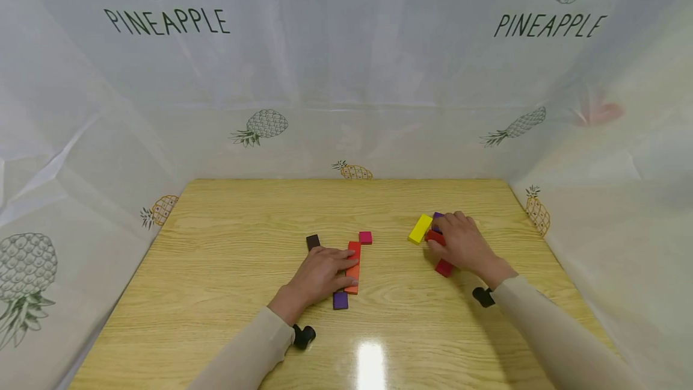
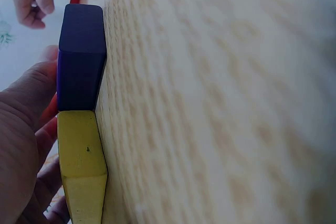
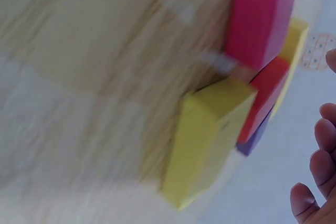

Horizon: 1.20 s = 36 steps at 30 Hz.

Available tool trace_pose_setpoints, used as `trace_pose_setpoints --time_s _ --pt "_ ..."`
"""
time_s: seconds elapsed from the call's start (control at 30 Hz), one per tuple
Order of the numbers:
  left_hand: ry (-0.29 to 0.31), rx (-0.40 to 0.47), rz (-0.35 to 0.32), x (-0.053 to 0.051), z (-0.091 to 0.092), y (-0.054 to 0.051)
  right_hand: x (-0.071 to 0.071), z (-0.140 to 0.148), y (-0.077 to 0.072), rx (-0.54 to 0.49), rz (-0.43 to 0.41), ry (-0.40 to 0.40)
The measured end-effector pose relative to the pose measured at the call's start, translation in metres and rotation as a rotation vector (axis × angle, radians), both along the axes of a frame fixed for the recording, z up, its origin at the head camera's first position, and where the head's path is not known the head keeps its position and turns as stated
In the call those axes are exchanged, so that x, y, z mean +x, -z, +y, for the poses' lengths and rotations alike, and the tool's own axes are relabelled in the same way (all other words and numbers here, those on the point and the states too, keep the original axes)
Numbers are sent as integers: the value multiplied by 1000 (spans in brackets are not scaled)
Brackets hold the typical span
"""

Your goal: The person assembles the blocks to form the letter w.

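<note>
Left of centre, my left hand [image 1: 322, 272] rests with spread fingers touching a row of red and orange blocks [image 1: 353, 272]. A purple block [image 1: 340, 301] and a black block [image 1: 313, 241] lie beside it. In the left wrist view the fingers lie behind a purple block [image 2: 81, 56] and a yellow block [image 2: 83, 166]. My right hand [image 1: 460, 242] hovers over the right cluster, partly hiding a red block [image 1: 435, 237], a purple block [image 1: 438, 215] and a dark red block [image 1: 444, 268]. In the right wrist view its loosely bent fingers [image 3: 323, 166] are apart from the blocks.
A yellow block [image 1: 420, 229] lies just left of the right cluster. One small pink block [image 1: 365, 238] sits near the top of the orange row. White pineapple-printed sheeting [image 1: 346, 77] surrounds the wooden table [image 1: 243, 209] at the back and sides.
</note>
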<state>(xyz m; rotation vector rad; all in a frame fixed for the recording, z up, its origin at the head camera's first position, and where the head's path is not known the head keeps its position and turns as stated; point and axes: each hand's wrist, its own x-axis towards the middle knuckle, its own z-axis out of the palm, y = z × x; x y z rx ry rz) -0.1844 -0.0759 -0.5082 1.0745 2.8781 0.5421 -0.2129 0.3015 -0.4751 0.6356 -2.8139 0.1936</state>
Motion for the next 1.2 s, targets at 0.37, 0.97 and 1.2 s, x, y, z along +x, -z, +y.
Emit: trace_pose_setpoints --time_s 0.37,0.97,1.2 --pt "-1 -8 0 0 1 0 7 23 15 69 1 49" --pt "-2 -6 -2 0 0 0 9 28 23 70 29 47" --pt "-2 -17 1 0 0 0 9 29 24 80 9 57"
